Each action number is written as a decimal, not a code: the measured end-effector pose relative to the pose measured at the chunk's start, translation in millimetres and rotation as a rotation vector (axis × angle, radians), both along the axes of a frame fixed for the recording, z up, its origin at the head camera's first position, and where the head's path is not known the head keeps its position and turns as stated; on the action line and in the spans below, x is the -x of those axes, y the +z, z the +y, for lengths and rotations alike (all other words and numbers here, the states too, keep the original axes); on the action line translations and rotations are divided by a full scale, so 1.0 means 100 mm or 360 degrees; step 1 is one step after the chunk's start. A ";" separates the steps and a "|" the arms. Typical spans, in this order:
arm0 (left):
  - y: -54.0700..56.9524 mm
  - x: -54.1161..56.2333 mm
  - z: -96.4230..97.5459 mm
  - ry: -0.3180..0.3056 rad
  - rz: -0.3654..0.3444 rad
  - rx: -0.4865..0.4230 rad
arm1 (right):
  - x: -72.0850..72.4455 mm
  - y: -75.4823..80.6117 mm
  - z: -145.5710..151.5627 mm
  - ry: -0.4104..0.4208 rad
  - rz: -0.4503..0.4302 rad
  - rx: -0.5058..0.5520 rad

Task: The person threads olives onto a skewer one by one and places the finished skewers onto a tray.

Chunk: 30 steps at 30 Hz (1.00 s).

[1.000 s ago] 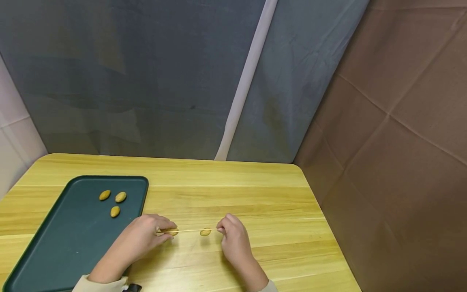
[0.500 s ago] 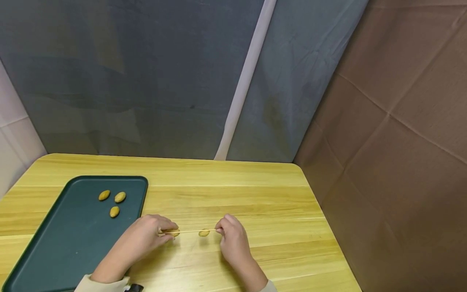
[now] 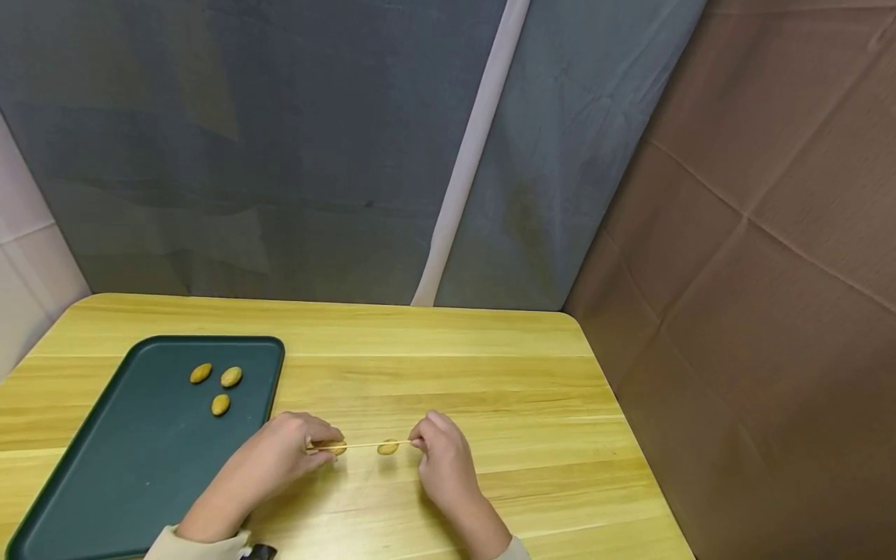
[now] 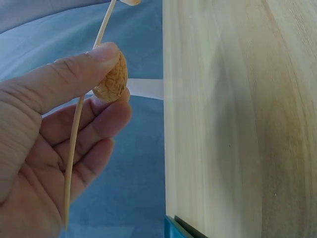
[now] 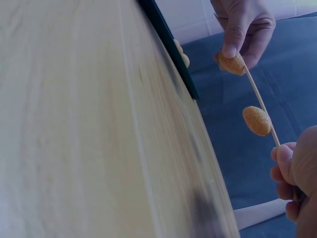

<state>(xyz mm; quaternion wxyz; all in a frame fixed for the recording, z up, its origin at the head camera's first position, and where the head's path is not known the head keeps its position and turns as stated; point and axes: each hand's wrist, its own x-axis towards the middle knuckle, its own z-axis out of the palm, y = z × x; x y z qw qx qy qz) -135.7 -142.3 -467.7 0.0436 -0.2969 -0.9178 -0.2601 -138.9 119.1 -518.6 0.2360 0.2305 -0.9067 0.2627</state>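
My left hand [image 3: 287, 447] pinches a wrinkled golden-brown oval ball [image 4: 113, 82] between thumb and fingers, above the wooden table. A thin wooden skewer [image 5: 255, 90] runs along this ball and past the left palm; whether it pierces the ball I cannot tell. Farther right on the skewer sits a second, similar ball [image 5: 257, 120], with a short gap between the two. My right hand [image 3: 444, 459] grips the skewer just beyond the second ball, and its fingers hide that end. Both balls appear lifted off the tabletop.
A dark green tray [image 3: 140, 482] lies on the table [image 3: 560, 467] at the left, with three similar balls [image 3: 220, 404] near its far end. The left forearm crosses the tray's right edge. Grey cloth [image 3: 315, 155] hangs behind, brown cloth [image 3: 791, 311] at the right.
My right hand, with the skewer and second ball, has shifted slightly left. The left hand has edged a little right, so the two balls are closer together.
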 end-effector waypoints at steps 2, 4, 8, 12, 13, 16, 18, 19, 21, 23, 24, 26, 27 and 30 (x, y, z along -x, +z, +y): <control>0.00 0.00 0.01 -0.0009 0.0000 0.0013 | 0.00 0.00 0.00 0.0000 0.0013 -0.0010; 0.00 0.00 0.02 -0.0006 0.0004 0.0030 | -0.01 0.01 -0.01 0.0007 0.0030 -0.0015; 0.01 -0.01 0.03 -0.0001 0.0011 0.0039 | -0.01 0.03 -0.01 0.0021 0.0045 -0.0027; 0.01 -0.01 0.04 -0.0023 0.0025 0.0016 | -0.03 0.05 -0.02 0.0018 0.0003 -0.0037; 0.01 -0.01 0.04 -0.0025 0.0023 0.0015 | -0.03 0.05 -0.03 0.0018 -0.0009 -0.0039; 0.01 -0.02 0.05 -0.0028 0.0009 0.0010 | -0.04 0.05 -0.03 0.0009 -0.0027 -0.0044; 0.01 -0.02 0.06 -0.0011 0.0010 0.0027 | -0.04 0.04 -0.03 0.0011 -0.0019 -0.0046; 0.01 -0.02 0.06 -0.0002 0.0009 0.0037 | -0.04 0.04 -0.03 0.0011 -0.0015 -0.0044; 0.00 -0.03 0.07 0.0016 0.0018 0.0051 | -0.04 0.03 -0.03 0.0014 -0.0011 -0.0043; 0.00 -0.04 0.08 0.0029 0.0024 0.0059 | -0.04 0.03 -0.03 0.0017 -0.0010 -0.0039; 0.00 -0.04 0.08 0.0029 0.0023 0.0059 | -0.04 0.03 -0.03 0.0018 -0.0011 -0.0039; 0.00 -0.04 0.08 0.0025 0.0017 0.0054 | -0.04 0.03 -0.03 0.0017 -0.0015 -0.0040; 0.00 -0.04 0.09 0.0021 0.0017 0.0052 | -0.04 0.03 -0.03 0.0017 -0.0017 -0.0039; 0.01 -0.04 0.09 0.0007 0.0016 0.0047 | -0.05 0.03 -0.03 0.0018 -0.0019 -0.0034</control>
